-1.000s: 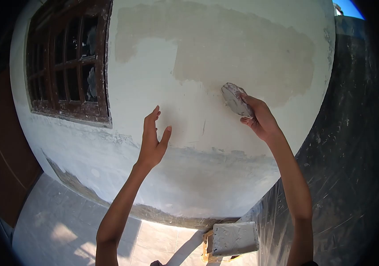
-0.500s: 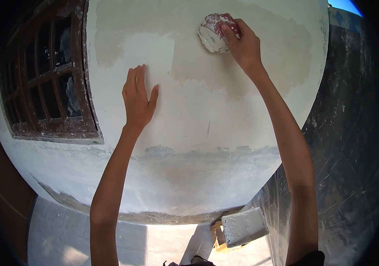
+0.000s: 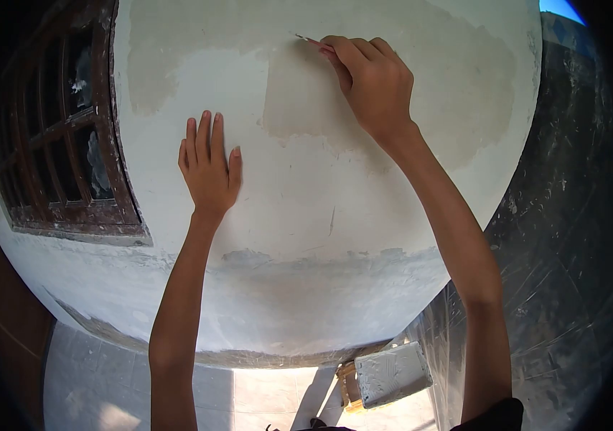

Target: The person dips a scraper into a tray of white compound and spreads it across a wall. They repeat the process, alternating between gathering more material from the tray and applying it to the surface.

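Note:
My left hand [image 3: 209,169] rests against the white wall [image 3: 285,208] with its fingers spread, holding nothing. My right hand [image 3: 375,82] is up near the top of the wall, its fingers closed round a thin, flat reddish scraper [image 3: 314,42]. The scraper shows nearly edge-on, its edge close to or on the wall. Around it lies a darker beige patch [image 3: 314,108] with an uneven border; part of the patch is hidden behind my right hand.
A dark brown window frame [image 3: 77,208] with panes is at the left. Below stands a tray of white paste [image 3: 392,375] on a wooden stand [image 3: 349,388]. Dark sheeting [image 3: 558,273] covers the right side. Tiled floor [image 3: 263,391] lies beneath.
My right hand has turned, so the scraper's paste-covered face has gone from view and it shows edge-on, farther left. My left hand has spread its fingers more and sits slightly left and lower.

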Tool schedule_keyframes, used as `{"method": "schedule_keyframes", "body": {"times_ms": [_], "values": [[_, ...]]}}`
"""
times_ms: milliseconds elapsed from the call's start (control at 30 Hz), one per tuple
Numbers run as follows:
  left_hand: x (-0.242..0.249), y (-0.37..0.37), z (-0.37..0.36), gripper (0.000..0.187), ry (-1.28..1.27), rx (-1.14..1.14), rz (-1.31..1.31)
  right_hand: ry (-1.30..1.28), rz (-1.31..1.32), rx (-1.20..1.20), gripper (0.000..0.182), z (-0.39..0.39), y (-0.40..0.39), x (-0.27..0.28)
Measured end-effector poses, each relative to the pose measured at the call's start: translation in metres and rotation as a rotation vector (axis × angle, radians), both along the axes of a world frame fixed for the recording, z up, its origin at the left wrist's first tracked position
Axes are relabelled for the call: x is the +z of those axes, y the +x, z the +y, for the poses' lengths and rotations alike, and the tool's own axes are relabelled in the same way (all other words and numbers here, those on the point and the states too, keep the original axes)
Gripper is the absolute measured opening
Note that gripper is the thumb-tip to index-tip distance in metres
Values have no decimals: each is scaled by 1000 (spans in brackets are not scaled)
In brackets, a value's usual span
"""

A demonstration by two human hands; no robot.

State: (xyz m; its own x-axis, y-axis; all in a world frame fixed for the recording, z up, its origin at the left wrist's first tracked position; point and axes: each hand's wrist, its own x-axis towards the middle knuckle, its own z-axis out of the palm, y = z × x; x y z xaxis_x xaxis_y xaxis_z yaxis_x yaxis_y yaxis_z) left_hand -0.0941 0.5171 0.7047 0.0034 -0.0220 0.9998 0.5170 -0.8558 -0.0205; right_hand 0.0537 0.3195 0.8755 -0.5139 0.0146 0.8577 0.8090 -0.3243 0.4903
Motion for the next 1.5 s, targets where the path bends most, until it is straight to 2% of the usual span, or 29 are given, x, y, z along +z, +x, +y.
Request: {"method": "schedule_keyframes", "body": {"times_ms": [100, 167, 267, 467, 633, 667, 700, 733, 900, 1000, 1133, 1367, 1433, 1500], "values": [[1, -1, 0, 55, -2, -5, -1, 69, -113, 13, 14, 7, 5, -21], [1, -2, -1, 55, 38, -19, 13, 91, -132, -73, 28, 7, 7, -34], [1, -3, -1, 55, 23, -6, 28, 95, -178, -120, 33, 13, 23, -46], [-1, -2, 0, 55, 11, -30, -6, 100, -189, -161, 33, 21, 27, -59], [-1, -2, -1, 56, 1, -39, -7, 54, -233, -146, 33, 10, 19, -108], [-1, -3, -1, 56, -3, -44, -8, -8, -159, -117, 34, 3, 15, -113], [-1, -2, -1, 56, -6, -45, -8, -67, -84, -89, 36, -5, 8, -111], [-1, -1, 0, 56, 1, -44, -13, -93, -9, -69, 47, -15, 1, -102], [-1, -3, -2, 55, 16, -29, 7, -15, -50, -31, 43, -19, -7, -23], [-1, -5, -3, 55, 5, -15, 24, 49, -124, -64, 41, -3, 6, -3], [-1, -3, 1, 55, 21, -26, 2, 79, -155, -111, 40, 16, 20, -44], [-2, -4, -2, 56, 18, -16, 13, -145, -59, -22, 46, 5, 16, -157], [-2, -2, 0, 56, 23, -31, -5, -182, -12, -16, 50, -16, 2, -137], [-2, -2, 2, 56, 30, -46, -23, -107, -40, -29, 43, -24, -8, -98]]}}
